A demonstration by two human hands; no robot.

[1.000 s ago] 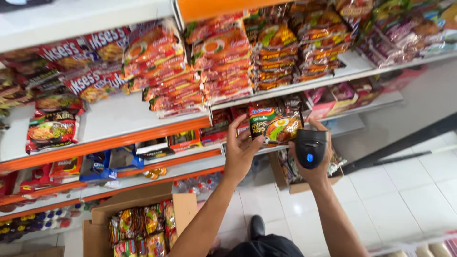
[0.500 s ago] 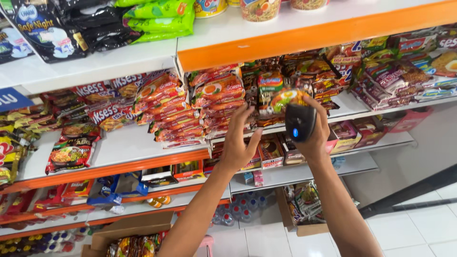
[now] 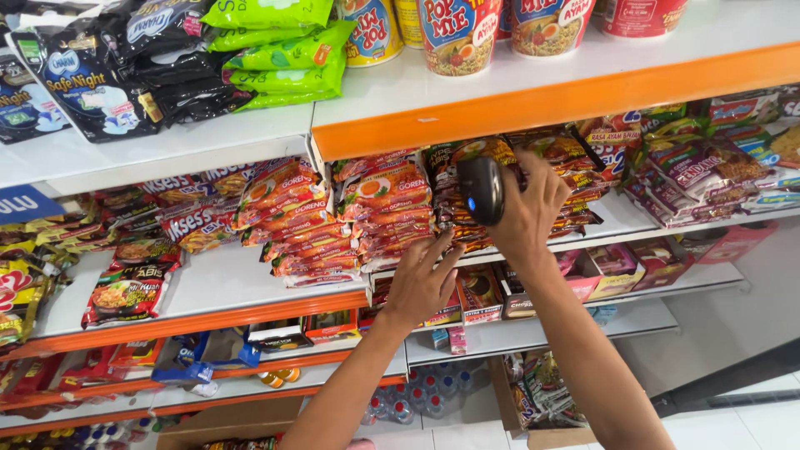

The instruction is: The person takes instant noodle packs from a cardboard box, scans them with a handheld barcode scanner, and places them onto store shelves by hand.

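Observation:
My right hand [image 3: 533, 212] grips a black handheld scanner [image 3: 482, 190] with a small blue light, held up against a stack of noodle packets [image 3: 454, 196] on the middle shelf. My left hand [image 3: 421, 279] reaches up below it, fingers spread, touching the lower edge of that stack at the shelf front. To the left stands another stack of red and orange noodle packets [image 3: 379, 208].
White shelves with orange front strips [image 3: 550, 100] fill the view. Cup noodles [image 3: 457, 33] stand on the top shelf beside green [image 3: 283, 50] and black [image 3: 108, 67] bags. Small boxes [image 3: 612, 262] sit on lower shelves. A cardboard box [image 3: 542, 400] with packets rests on the tiled floor.
Both hands have risen from the lower shelf to the middle shelf and moved left. The scanner has turned toward the packet stack, and the view has tilted upward.

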